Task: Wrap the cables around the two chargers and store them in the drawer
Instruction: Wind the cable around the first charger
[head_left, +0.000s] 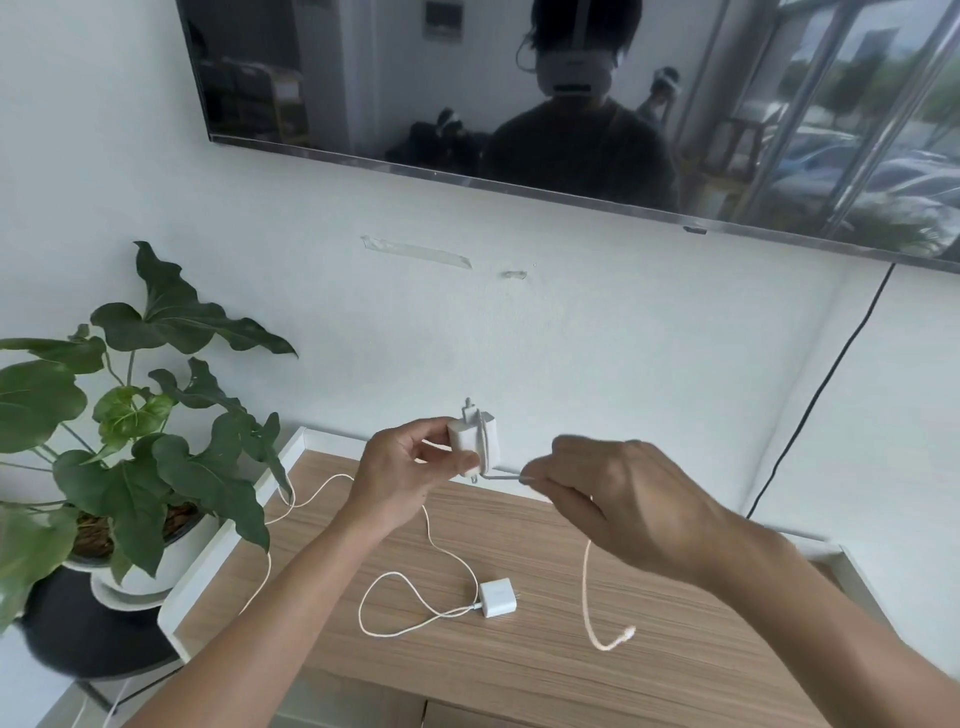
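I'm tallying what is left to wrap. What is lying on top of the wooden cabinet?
On the wooden cabinet top lies a second white charger, its cable plugged in and unwrapped, looping leftward past the edge. The forearms cover parts of the surface.

readable text: none | charger on bench (497, 598): faint mark on its face, too small to read | notice reflected in TV screen (442, 20): blurred, cannot be read
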